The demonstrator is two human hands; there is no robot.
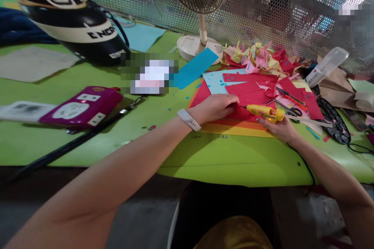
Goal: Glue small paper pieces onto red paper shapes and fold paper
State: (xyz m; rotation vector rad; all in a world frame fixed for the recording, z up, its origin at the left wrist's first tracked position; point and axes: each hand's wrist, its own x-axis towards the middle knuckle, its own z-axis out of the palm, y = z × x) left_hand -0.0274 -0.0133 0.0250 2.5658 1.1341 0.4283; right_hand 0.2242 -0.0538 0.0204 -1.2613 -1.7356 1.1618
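On a green tabletop (140,140), from the left: a black bottle (73,23), a purple power socket (96,99), a pale fan (187,50). The left hand (217,106) bends over red paper (245,91); whether its grip holds any, I cannot tell. Beside it, the right hand (281,129) grasps a yellow glue gun (263,111), nozzle toward the left fingertips.

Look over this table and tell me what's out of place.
Small blue bits lie strewn over the green table and the pale blue sheet, like stray litter. Beyond the yellow glue gun in the right hand, paper scraps sit in a jumbled heap. I see no clear spill.
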